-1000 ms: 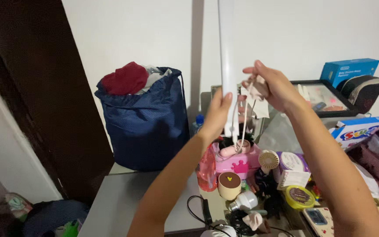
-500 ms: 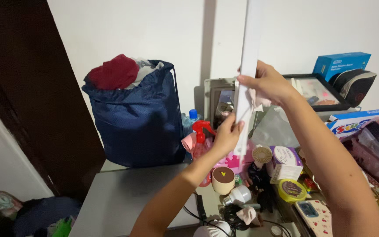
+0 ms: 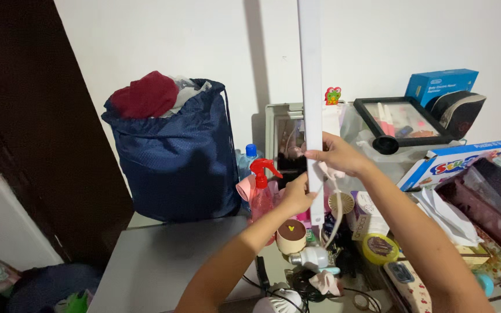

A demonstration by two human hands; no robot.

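A white vertical strip point(image 3: 311, 87) runs down the wall to just above the cluttered table. My right hand point(image 3: 336, 155) grips the strip from the right at about mid-height, fingers wrapped around it and a pinkish cord. My left hand point(image 3: 298, 195) pinches the strip lower down, close to its bottom end. A thin cord point(image 3: 336, 214) hangs from my right hand toward a white bulb point(image 3: 311, 257) lying on the table. A small frog sticker point(image 3: 333, 95) sits on a card beside the strip.
A stuffed navy drawstring bag point(image 3: 172, 153) stands at the left on a grey tabletop point(image 3: 163, 261). A red-topped spray bottle point(image 3: 261, 185), a small jar point(image 3: 291, 236), boxes point(image 3: 443, 84), a black picture frame point(image 3: 402, 120) and tangled cables crowd the right. A dark door point(image 3: 24, 127) is at far left.
Both hands have come down the strip, from head height to just above the table items. The view has shifted left and lower.
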